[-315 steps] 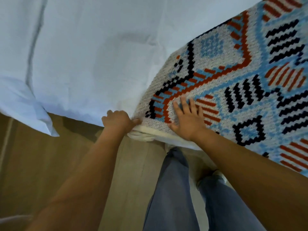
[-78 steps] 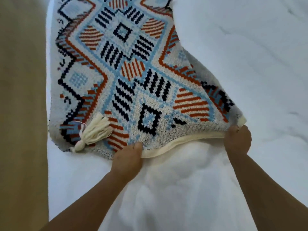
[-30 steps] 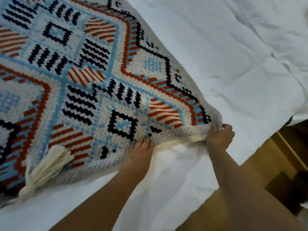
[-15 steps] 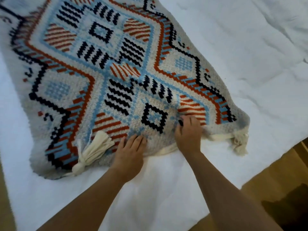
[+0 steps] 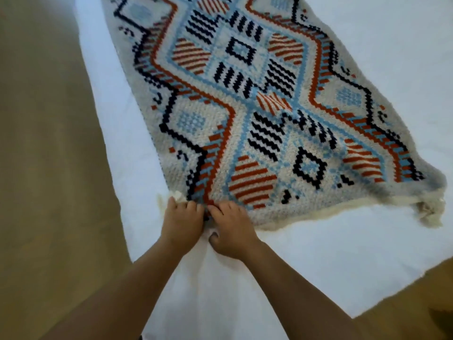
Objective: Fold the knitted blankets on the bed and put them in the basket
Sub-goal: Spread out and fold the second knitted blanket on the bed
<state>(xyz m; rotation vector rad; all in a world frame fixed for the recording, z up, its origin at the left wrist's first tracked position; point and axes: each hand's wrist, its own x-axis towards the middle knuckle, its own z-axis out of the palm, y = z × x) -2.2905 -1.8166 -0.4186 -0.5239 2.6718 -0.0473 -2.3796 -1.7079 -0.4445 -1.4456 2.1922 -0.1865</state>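
One knitted blanket, patterned in grey, light blue, rust orange and dark navy: diamonds, zigzag bands, striped lozenges. It lies spread flat on the white bed sheet, running from its near edge up out of the top of the view, at a slant to the corner of the bed.

Two hands, both mine, side by side and touching at the blanket's near left corner. My left hand is curled closed on that corner, with a scrap of cream tassel showing just above my knuckles. My right hand sits just beside it, fingers bent down onto the blanket's near edge and thumb tucked beneath toward the sheet, pinching the hem.

One cream border along the near edge, showing below the grey knit.

One further cream tassel at the near right corner, lying loose on the sheet, well apart from my hands.

Brown floor on the left of the bed and at the lower right.
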